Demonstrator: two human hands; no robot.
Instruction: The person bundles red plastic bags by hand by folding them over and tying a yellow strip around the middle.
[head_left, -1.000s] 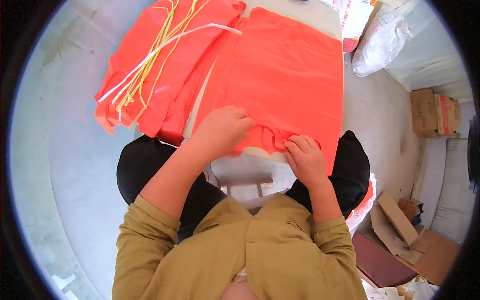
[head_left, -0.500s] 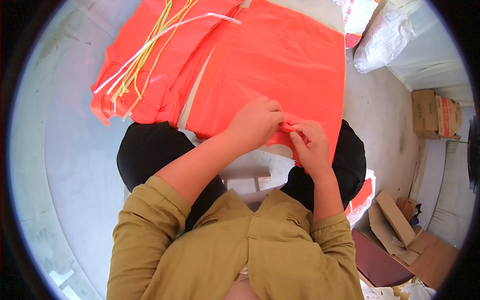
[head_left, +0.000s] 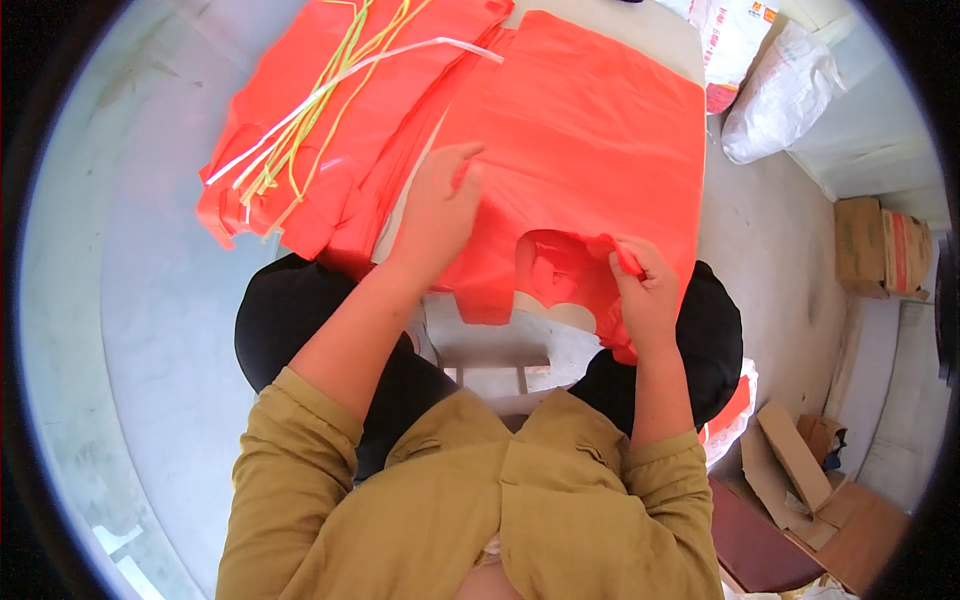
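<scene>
A red plastic carrier bag point(head_left: 590, 130) lies flat in front of me, a rounded cut-out at its near edge between two handle strips. My right hand point(head_left: 648, 290) pinches the bag's edge on the right side of that cut-out, thumb and fingers closed on the folded plastic. The cut-out gapes a little, and crumpled red film shows inside. Over the bag's left part hovers my left hand point(head_left: 440, 200), fingers apart, with red plastic visible in the gap between them. Whether that hand touches the bag I cannot tell.
On the left lies a stack of red bags point(head_left: 330, 130) with green, yellow and white ties point(head_left: 325, 95) across it. A pale board point(head_left: 660, 35) shows beneath the bags. White sacks point(head_left: 780, 95) stand at the far right, with cardboard boxes point(head_left: 880, 245) and flattened cardboard point(head_left: 790, 460) nearer.
My left hand has let go of the bag's edge near my right hand and moved left and away from me. The cut-out has opened wider, while my right hand keeps its pinch.
</scene>
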